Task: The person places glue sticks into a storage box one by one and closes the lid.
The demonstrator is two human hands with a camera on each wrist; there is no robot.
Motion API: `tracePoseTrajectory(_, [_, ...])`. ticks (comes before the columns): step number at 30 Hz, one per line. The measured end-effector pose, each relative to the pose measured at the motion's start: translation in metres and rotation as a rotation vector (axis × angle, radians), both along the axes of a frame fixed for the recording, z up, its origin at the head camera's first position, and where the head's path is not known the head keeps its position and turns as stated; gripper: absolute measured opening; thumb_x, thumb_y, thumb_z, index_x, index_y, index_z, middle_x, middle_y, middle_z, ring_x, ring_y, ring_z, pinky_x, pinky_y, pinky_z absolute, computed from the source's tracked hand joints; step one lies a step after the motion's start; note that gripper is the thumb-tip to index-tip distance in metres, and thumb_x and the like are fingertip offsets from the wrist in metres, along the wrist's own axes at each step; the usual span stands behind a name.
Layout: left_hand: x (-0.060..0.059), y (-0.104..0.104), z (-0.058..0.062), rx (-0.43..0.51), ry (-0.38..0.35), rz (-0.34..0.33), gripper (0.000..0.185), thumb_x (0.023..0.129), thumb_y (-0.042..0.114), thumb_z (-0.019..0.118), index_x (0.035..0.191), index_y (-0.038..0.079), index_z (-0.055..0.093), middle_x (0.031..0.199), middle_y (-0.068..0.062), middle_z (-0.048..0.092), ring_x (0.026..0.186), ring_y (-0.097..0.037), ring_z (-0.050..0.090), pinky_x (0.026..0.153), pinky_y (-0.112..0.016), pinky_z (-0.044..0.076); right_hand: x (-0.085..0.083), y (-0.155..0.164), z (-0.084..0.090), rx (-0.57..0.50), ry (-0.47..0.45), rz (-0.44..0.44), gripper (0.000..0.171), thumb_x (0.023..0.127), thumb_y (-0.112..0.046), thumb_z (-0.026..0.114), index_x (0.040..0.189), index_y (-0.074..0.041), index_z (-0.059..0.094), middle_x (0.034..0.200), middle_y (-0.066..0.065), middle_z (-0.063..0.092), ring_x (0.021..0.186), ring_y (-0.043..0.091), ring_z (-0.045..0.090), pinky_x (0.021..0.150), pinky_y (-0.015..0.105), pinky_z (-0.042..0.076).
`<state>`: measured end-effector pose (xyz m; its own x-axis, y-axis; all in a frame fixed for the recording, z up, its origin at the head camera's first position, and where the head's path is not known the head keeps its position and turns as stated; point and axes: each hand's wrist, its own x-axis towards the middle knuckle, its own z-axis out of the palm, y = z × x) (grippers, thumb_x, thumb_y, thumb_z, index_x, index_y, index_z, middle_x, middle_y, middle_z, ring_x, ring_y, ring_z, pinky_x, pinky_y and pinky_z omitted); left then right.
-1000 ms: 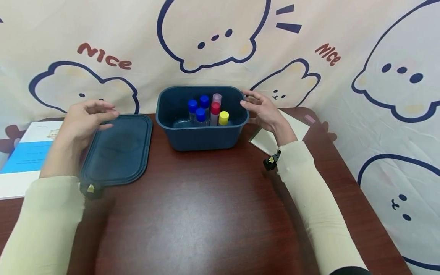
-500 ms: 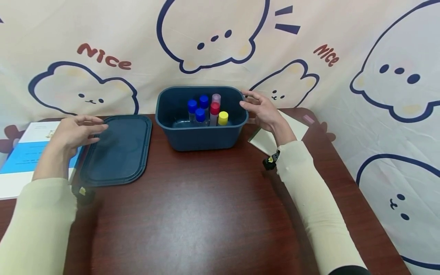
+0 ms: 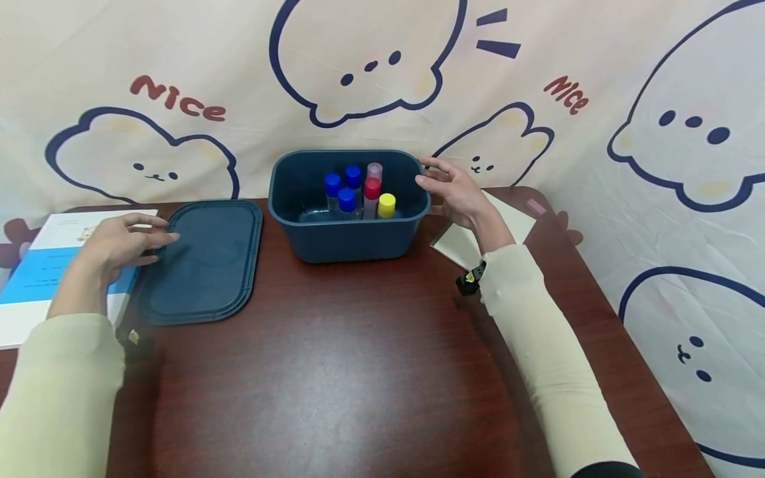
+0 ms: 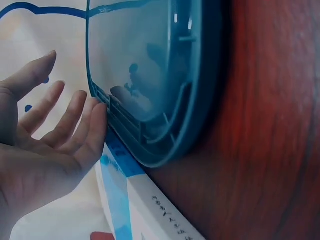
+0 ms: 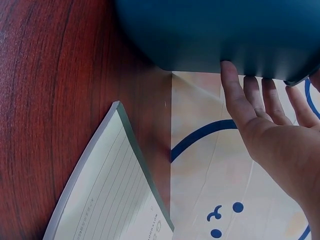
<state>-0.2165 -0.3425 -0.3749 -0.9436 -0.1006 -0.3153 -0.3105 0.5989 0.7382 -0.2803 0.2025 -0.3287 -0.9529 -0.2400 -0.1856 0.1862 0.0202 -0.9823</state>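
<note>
A dark blue plastic storage bin stands on the table with several capped tubes inside: blue caps, a red cap, a yellow cap and a pinkish clear one. My right hand holds the bin's right end, thumb over the rim and fingertips against the outer wall in the right wrist view. To the left, a matching lid lies flat in the head view. My left hand is at its left edge, fingers loosely bent and holding nothing; whether they touch it I cannot tell.
Under the left forearm side lies a white and blue booklet. A lined notebook rests right of the bin, partly beneath the right arm. Behind everything hangs a patterned cloth; brown tabletop stretches in front.
My left hand has moved left and lower, from over the lid to its left edge, showing more of the lid. The right hand stays on the bin, and the bin has not moved.
</note>
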Motion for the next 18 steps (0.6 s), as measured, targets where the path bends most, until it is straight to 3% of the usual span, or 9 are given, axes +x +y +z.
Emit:
tracePoseTrajectory(6, [0.001,-0.007,0.001,-0.052,-0.017,-0.018,0.083,0.097,0.043,0.067,0.148,-0.011,0.031,0.147,-0.042,0.027,0.128,-0.061,0.038,0.104,-0.068,0.036,0.0,0.001,0.001,-0.002,-0.001,-0.002,0.052,0.1,-0.019,0.066,0.15,-0.022,0.049,0.153,0.008,0.044,0.134,0.033,0.047,0.103,0.059,0.047])
tracePoseTrajectory(14, [0.003,-0.003,-0.005,-0.056,-0.011,-0.073,0.07,0.1,0.023,0.066,0.148,-0.013,0.03,0.132,-0.039,0.043,0.117,-0.054,0.051,0.092,-0.053,0.051,0.001,0.002,0.0,0.002,-0.002,-0.002,0.053,0.1,-0.019,0.066,0.15,-0.022,0.049,0.153,0.007,0.044,0.134,0.034,0.047,0.104,0.059,0.046])
tracePoseTrajectory(18, [0.001,-0.001,-0.011,-0.063,0.001,-0.091,0.062,0.098,0.01,0.065,0.145,-0.014,0.033,0.129,-0.039,0.048,0.099,-0.039,0.065,0.082,-0.046,0.059,0.0,0.001,-0.001,-0.004,0.004,0.008,0.052,0.1,-0.019,0.066,0.15,-0.022,0.049,0.153,0.007,0.044,0.134,0.034,0.047,0.104,0.06,0.046])
